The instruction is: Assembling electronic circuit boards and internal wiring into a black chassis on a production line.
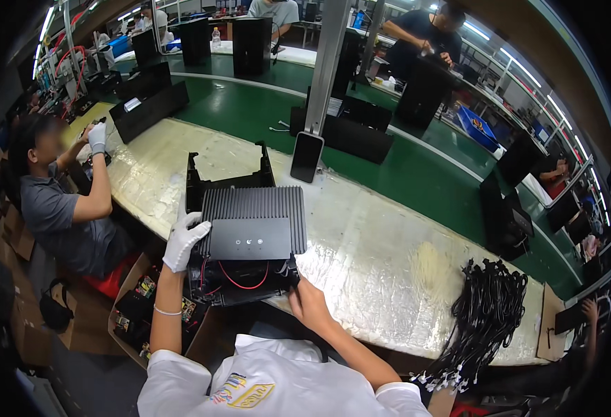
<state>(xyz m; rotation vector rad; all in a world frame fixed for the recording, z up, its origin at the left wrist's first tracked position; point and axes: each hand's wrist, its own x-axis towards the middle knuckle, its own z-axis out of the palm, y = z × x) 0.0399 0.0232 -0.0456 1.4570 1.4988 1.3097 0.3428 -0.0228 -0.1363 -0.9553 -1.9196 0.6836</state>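
Note:
A black device housing (253, 208) with a ribbed top and a smooth panel bearing small icons lies in front of me on the bench. It rests in a black open frame (230, 182) whose two upright arms stick out on the far side. Red and black wires (244, 285) show in the gap at its near end. My left hand (183, 240), in a white glove, grips the housing's left side, thumb over the panel edge. My bare right hand (310, 302) closes on the frame's near right corner; its fingertips are partly hidden.
A phone (307, 157) leans against a metal post. Black cables with white plugs (486, 313) are heaped at the bench's right. Beyond the bench runs a green conveyor (416, 177) carrying black housings. A co-worker (65, 198) sits at left; a carton of parts (138, 306) stands below.

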